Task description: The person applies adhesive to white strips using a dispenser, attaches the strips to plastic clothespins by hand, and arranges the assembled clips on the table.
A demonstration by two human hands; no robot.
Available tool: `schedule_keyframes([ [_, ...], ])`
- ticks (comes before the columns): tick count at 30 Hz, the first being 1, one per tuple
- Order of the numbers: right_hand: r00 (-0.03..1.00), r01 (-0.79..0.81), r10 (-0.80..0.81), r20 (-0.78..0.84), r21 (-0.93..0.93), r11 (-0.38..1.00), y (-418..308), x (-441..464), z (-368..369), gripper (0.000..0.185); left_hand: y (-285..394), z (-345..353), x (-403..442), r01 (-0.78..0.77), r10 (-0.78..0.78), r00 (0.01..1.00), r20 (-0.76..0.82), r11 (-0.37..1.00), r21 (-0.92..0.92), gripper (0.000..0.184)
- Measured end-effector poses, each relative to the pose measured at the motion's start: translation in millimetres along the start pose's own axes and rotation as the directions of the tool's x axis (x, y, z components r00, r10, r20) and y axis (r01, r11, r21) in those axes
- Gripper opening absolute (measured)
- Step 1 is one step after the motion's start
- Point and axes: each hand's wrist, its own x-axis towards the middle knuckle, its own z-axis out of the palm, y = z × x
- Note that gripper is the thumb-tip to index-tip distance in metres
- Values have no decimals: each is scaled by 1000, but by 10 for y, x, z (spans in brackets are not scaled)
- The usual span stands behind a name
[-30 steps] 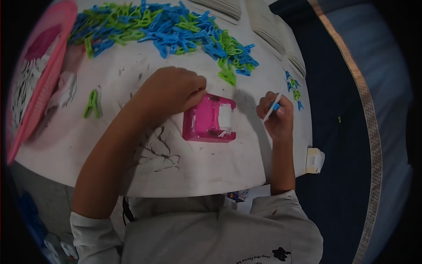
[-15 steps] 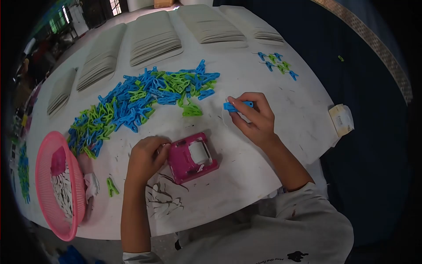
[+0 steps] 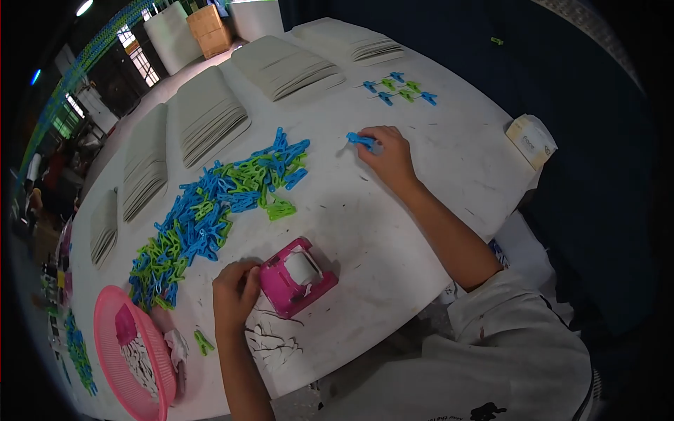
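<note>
My right hand [image 3: 392,158] is closed on a blue clothespin [image 3: 359,139], held between thumb and fingers over the table. A small whitish piece shows beside the clothespin; I cannot make out what it is. My left hand [image 3: 234,291], fingers curled, grips the left edge of a pink dispenser [image 3: 286,295] with a white roll [image 3: 302,269] in it. A large heap of blue and green clothespins [image 3: 203,217] lies beyond my left hand. Farther off, several blue and green clothespins [image 3: 387,85] lie in short rows with thin wires.
Stacks of pale flat sheets [image 3: 210,112] line the far edge of the table [image 3: 379,259]. At left stands a pink basket [image 3: 165,351] with white strips inside. A single green clothespin [image 3: 203,343] and loose strips [image 3: 275,342] lie nearby. A small pack [image 3: 531,140] sits at the right edge.
The view has turned, shifting the scene. My right hand, still holding the blue clothespin, has moved slightly nearer the laid-out rows. My left hand stays at the pink dispenser.
</note>
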Motion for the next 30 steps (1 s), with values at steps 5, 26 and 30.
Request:
schedule_keyframes([
  [5,970,-240,230,-79,-161,957,429,123,-182,21,-34,-14,-11,24,-24,1000,-7,1000,7,13],
  [26,835,-546,520,-180,-159,822,726,147,-336,29,-52,0,-20,12,-12,1000,-24,1000,16,15],
  [30,830,-556,534,-159,-159,816,715,152,-357,34,-14,-7,-20,36,-36,999,-19,999,0,15],
])
